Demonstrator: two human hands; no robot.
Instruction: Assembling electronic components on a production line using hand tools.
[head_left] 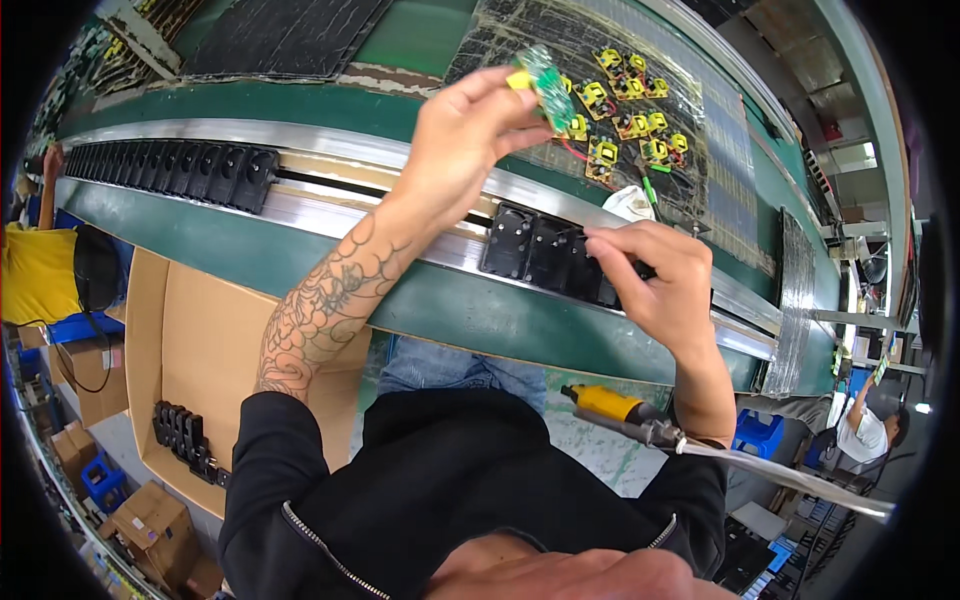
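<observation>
Fingers of my left hand (pixel 462 130) pinch a small green circuit board with a yellow part (pixel 545 85), raised over the far belt; my right hand (pixel 655 275) grips the near row of black plastic housings (pixel 545 255). I judge this early: about three housings show beside my hand, none visibly fitted, roughly ten yellow-cored boards (pixel 630 110) wait far right, and a long row of black housings (pixel 170 168) sits far left

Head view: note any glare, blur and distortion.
Head view: fisheye bends the metal rail and belt into arcs, with black corners; glare whitens the plastic sheet and the far right windows; the left hand holding a green board and the right hand look sharp; the dark jacket looms large.
</observation>
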